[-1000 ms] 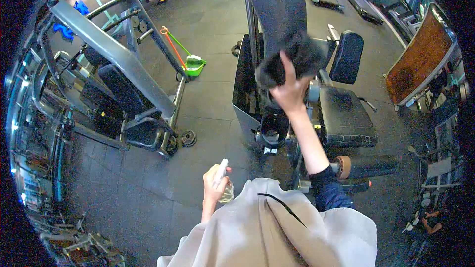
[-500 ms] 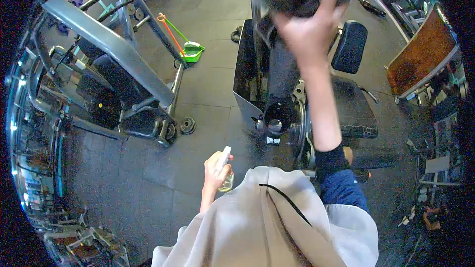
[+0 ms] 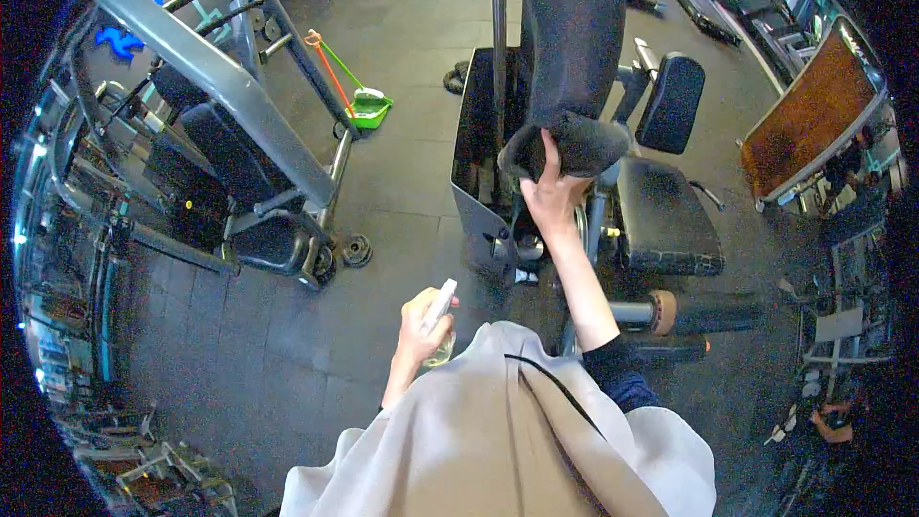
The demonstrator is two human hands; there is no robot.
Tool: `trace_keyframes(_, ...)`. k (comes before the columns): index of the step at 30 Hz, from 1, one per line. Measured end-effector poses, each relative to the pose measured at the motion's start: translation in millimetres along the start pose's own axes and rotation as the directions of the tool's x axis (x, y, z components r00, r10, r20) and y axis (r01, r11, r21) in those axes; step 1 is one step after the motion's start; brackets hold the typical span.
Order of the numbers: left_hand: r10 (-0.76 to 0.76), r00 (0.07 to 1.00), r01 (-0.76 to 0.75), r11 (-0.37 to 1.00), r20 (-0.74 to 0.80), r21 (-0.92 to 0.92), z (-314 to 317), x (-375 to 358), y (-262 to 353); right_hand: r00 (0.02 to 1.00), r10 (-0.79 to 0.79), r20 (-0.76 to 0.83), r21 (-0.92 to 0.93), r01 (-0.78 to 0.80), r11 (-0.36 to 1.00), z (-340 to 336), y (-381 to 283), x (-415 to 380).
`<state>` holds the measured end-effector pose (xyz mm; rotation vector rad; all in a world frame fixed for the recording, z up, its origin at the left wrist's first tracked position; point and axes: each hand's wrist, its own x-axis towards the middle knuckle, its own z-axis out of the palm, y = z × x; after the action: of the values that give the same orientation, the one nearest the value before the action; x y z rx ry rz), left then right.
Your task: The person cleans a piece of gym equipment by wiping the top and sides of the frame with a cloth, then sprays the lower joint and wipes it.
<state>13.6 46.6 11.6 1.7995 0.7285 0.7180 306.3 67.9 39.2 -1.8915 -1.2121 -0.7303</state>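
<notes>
In the head view, my left hand point(image 3: 417, 325) is wrapped round a spray bottle point(image 3: 441, 354) with a white trigger top and clear yellowish liquid inside. It is held low, just in front of my light jacket. My right hand point(image 3: 553, 199) grips a dark grey cloth point(image 3: 586, 146) and presses it against the lower part of a thick dark machine upright point(image 3: 572, 48). The thumb and fingers show at the cloth's near edge; the palm side is hidden. Beside that upright on the right is the machine's black padded seat point(image 3: 667, 215).
Another weight machine point(image 3: 201, 77) stands on the left, a small weight plate point(image 3: 356, 251) by its foot. Further off are a green dustpan point(image 3: 371, 110) and an orange-handled tool. A black backrest pad point(image 3: 674, 101) and roller pads point(image 3: 713, 311) stick out on the right.
My right hand has come down the upright towards me with the cloth, from the top of the view to its lower part. My left hand still holds the spray bottle in nearly the same place.
</notes>
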Motion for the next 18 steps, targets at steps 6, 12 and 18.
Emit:
trace_keyframes(6,-0.104,0.993,0.097,0.989,-0.053,-0.116,-12.2,-7.0,-11.5,0.923,-0.157,-0.352,0.144,0.220,0.965,-92.8,-56.3,157.7)
trace_keyframes(12,-0.044,0.998,0.045,0.999,-0.052,0.007,-18.2,-4.5,-6.6,0.987,0.162,-0.014,0.450,-0.139,0.882,-176.3,-124.7,246.8)
trace_keyframes(18,-0.079,0.997,0.078,0.995,-0.025,-0.063,-8.2,4.0,-7.4,0.833,-0.050,-0.551,0.226,0.206,0.952,-98.9,-71.5,200.4)
